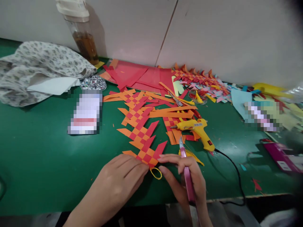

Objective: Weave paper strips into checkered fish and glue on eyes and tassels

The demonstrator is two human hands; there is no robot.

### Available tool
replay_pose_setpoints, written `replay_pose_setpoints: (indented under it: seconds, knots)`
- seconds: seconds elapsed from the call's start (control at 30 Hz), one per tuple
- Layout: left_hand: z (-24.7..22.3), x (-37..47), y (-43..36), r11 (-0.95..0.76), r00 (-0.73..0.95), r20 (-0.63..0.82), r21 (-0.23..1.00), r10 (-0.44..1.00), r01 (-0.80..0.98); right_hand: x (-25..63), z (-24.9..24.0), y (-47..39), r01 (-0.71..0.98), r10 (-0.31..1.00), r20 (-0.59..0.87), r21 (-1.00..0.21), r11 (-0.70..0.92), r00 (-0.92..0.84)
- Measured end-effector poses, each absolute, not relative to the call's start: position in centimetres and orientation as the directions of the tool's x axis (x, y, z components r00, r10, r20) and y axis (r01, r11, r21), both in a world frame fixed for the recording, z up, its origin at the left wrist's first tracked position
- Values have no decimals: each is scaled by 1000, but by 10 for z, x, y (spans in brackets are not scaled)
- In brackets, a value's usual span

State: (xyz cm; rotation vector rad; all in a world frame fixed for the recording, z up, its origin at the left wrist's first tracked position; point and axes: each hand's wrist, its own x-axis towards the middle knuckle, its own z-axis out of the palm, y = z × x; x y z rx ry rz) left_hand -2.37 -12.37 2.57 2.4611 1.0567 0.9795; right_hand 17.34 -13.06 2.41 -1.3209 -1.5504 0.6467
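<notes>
A woven strip of red and orange paper (pixel 139 134), checkered with pointed ends along both sides, lies in the middle of the green table. My left hand (pixel 118 179) grips its near end, fingertips pressed on the paper. A small yellow cord loop (pixel 156 174) sticks out at that end. In my right hand (pixel 195 176) is a pink craft knife (pixel 187 179), blade pointing up and away. Its index fingertip is at the strip's right edge, thumb beside the loop. A yellow glue gun (pixel 197 126) lies just beyond, partly over another woven piece (pixel 170 130).
Orange paper strips (pixel 170 112) and scissors (pixel 177 101) lie behind the strip. Red sheets (pixel 151 77) and a scrap pile (pixel 203 83) line the wall. A phone (pixel 85 112), a patterned cloth (pixel 42 69) and a tea bottle (pixel 82 37) stand left. The glue gun's black cord (pixel 236 170) trails right.
</notes>
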Motion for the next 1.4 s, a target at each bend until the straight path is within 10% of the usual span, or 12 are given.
replay_pose_setpoints:
  seconds: [0.43, 0.93, 1.13, 1.4]
  knots:
    - [30, -27, -130, -750, 522, 559, 331, 644, 572, 165, 29, -139, 394, 987, -67, -911, -120, 146]
    - [27, -15, -124, -780, 644, 458, 223, 613, 585, 175, 26, -139, 524, 974, 143, -851, 29, 177]
    - [22, -16, -127, -775, 613, 506, 203, 606, 598, 177, 27, -135, 322, 953, 252, -928, 188, 170]
    - [21, -16, -127, -783, 601, 544, 189, 586, 592, 179, 39, -137, 438, 942, 98, -897, -56, 322]
